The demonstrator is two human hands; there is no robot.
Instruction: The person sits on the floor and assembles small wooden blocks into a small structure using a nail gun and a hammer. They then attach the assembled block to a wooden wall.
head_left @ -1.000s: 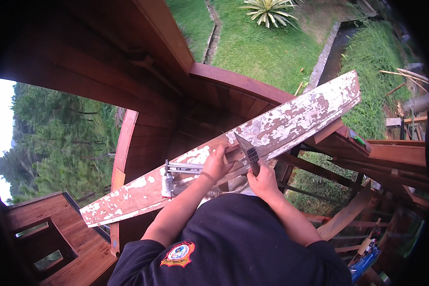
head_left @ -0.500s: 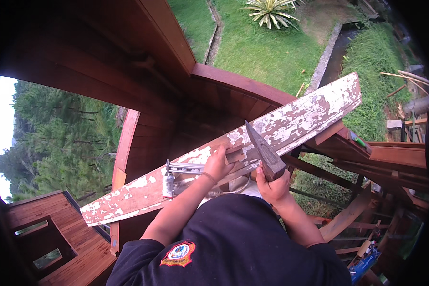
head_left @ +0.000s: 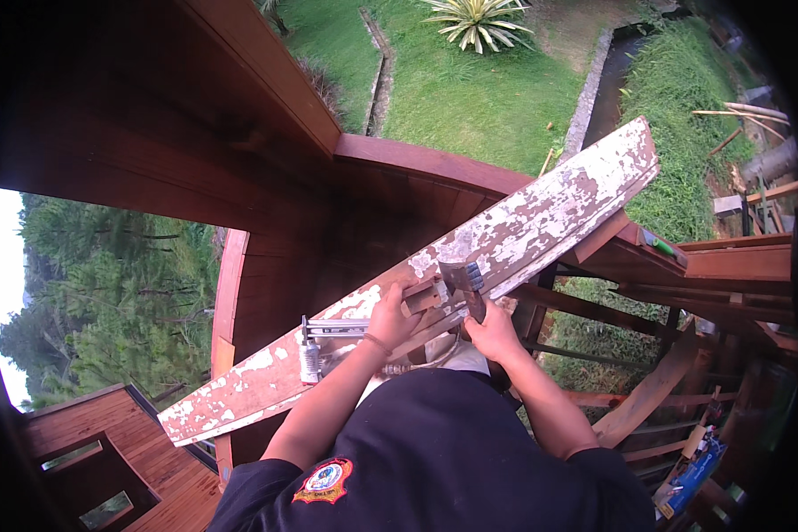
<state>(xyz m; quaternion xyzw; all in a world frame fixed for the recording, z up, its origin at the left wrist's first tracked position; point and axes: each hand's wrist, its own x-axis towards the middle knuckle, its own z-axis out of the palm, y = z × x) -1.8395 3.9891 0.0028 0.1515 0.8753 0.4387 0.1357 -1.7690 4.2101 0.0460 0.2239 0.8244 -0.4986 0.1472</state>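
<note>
My right hand [head_left: 493, 334] is closed round the dark handle of a hatchet [head_left: 460, 274], whose broad head is over the middle of a long plank [head_left: 559, 208] with flaking white paint. My left hand [head_left: 394, 317] grips a small brown wooden block [head_left: 423, 295] against the plank, just left of the hatchet head. Whether the blade touches the block I cannot tell. Beside my left wrist a silver air nailer [head_left: 310, 355] rests on the plank, partly hidden by my forearm.
The plank slants across in front of me over a wooden frame with a curved beam [head_left: 434, 161]. Dark rails and a loose board [head_left: 652, 390] are at the right, with a blue box [head_left: 693, 479] below. Grass [head_left: 470, 97] and a spiky plant [head_left: 481, 22] lie beyond.
The hatchet has swung down and left toward the block, and its head has turned. My right hand has shifted left with it. My left hand still holds the block; the whole view has shifted slightly.
</note>
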